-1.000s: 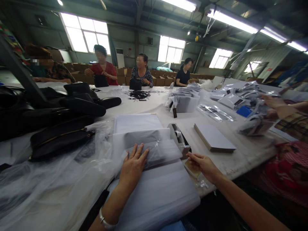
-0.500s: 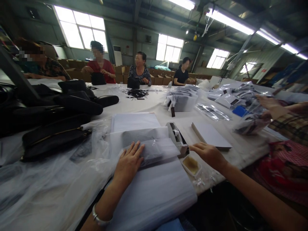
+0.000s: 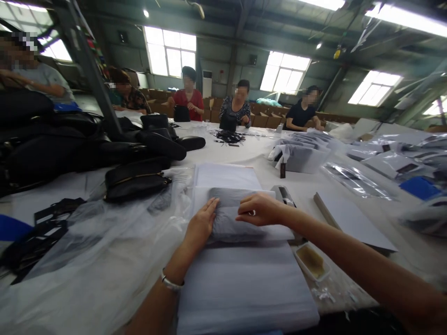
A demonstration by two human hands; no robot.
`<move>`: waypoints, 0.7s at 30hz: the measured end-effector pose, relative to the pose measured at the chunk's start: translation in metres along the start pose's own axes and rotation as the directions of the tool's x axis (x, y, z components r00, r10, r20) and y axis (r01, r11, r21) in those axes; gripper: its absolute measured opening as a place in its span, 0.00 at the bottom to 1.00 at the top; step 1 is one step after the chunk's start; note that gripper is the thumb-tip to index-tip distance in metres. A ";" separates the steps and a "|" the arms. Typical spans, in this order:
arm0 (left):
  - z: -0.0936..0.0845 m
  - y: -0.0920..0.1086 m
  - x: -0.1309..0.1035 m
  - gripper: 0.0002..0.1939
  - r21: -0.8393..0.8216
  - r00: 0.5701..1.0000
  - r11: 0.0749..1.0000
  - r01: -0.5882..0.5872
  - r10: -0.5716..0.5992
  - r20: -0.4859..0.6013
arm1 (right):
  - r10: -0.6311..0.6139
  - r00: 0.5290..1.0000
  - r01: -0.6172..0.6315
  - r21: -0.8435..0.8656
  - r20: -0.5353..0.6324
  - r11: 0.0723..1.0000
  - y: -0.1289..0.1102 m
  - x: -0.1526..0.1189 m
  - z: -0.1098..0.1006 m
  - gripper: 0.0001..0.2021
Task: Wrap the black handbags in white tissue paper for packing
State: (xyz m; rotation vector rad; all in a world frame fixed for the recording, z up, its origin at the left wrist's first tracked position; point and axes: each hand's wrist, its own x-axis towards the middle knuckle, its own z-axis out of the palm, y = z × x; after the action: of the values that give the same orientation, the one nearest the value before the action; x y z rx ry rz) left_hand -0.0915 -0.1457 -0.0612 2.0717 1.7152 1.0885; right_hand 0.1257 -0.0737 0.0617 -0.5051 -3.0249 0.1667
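Note:
A dark item wrapped in thin white tissue paper [image 3: 237, 225] lies on the stacked sheets in front of me. My left hand [image 3: 201, 223] rests on its left end, fingers stretched out and lying flat. Over the right part of the bundle, my right hand [image 3: 260, 209] has its fingers curled into a pinch; whatever is between the fingertips is hidden. A tape dispenser [image 3: 284, 194] stands just behind my right wrist, partly covered by it. White paper sheets [image 3: 244, 284] spread out below the bundle, and another stack of paper [image 3: 225, 176] shows beyond it.
Black bags [image 3: 138, 179] pile up at the left beside clear plastic sheeting [image 3: 132, 260]. A small tray with a yellowish pad [image 3: 310, 261] and a stack of white card [image 3: 352, 221] sit at right. Wrapped bags [image 3: 302, 156] stand farther back. Several co-workers sit across the table.
My right hand has moved left from the tape dispenser to above the wrapped bundle, its fingers now pinched. The left hand has shifted to the bundle's left end. The view has turned left.

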 end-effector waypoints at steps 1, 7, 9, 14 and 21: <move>0.000 -0.001 0.000 0.26 -0.019 1.000 1.000 0.003 -0.004 -0.007 | -0.021 0.999 0.021 -0.002 0.038 1.000 0.002 0.017 0.002 0.16; 0.002 -0.003 -0.002 0.31 -0.079 0.998 0.996 0.051 -0.054 -0.030 | 0.068 0.923 0.011 -0.204 0.378 0.979 0.008 0.090 0.011 0.12; 0.003 -0.004 -0.002 0.32 -0.088 0.997 0.994 0.071 -0.074 -0.029 | 0.104 0.888 0.018 -0.259 0.448 0.966 0.007 0.102 0.014 0.12; 0.007 -0.006 -0.003 0.32 -0.090 0.996 0.993 0.075 -0.079 -0.037 | 0.179 0.863 -0.001 -0.352 0.473 0.936 0.004 0.115 0.020 0.15; 0.005 -0.004 -0.003 0.32 -0.075 0.995 0.993 0.088 -0.091 -0.038 | 0.189 0.894 -0.043 -0.344 0.405 0.938 -0.001 0.119 0.023 0.13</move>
State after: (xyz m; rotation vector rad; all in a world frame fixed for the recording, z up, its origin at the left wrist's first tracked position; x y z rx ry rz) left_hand -0.0914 -0.1462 -0.0686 1.9228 1.7422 1.1561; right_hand 0.0109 -0.0378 0.0451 -0.7720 -3.4806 -0.2644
